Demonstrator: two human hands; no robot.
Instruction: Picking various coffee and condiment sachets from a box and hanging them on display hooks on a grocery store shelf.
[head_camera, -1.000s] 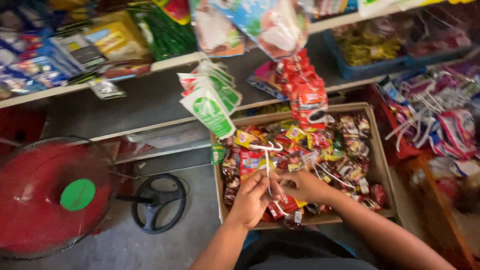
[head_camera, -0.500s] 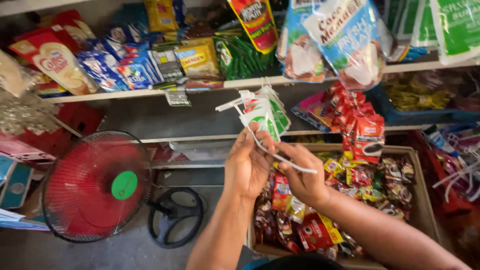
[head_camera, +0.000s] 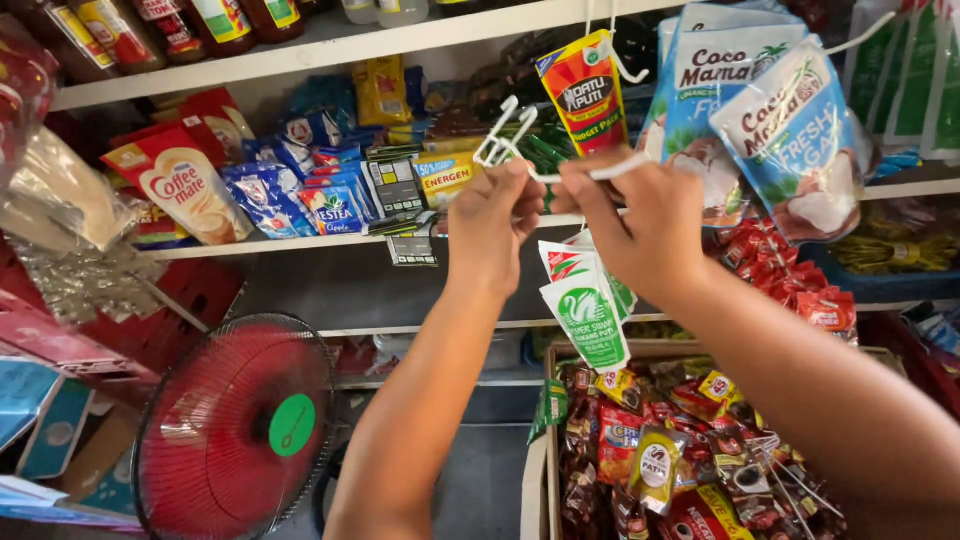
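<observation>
A red fan (head_camera: 235, 430) fills the lower left of the frame, and a box of mixed sachets (head_camera: 690, 450) sits at the lower right, partly behind the right forearm. Two shelves (head_camera: 300, 55) run across the upper half, the top one carrying bottles (head_camera: 180, 25), the one below lined with blue, red and yellow packets (head_camera: 290, 190). Pouches (head_camera: 760, 110) hang at the upper right just behind the hands, and an orange-red pouch (head_camera: 585, 90) dangles directly above them. Both hands are raised at upper centre. The left hand (head_camera: 495, 220) is closed, pinching a white plastic hook strip (head_camera: 520, 135) near its looped end, which sticks up above the knuckles. The right hand (head_camera: 645, 225) is closed too, gripping the same strip further along; its straight end pokes out past the thumb toward the right. One strip is visible. Green-and-white sachets (head_camera: 585, 300) hang down between and below the two hands, overlapping so that the count cannot be told; at least two show.
</observation>
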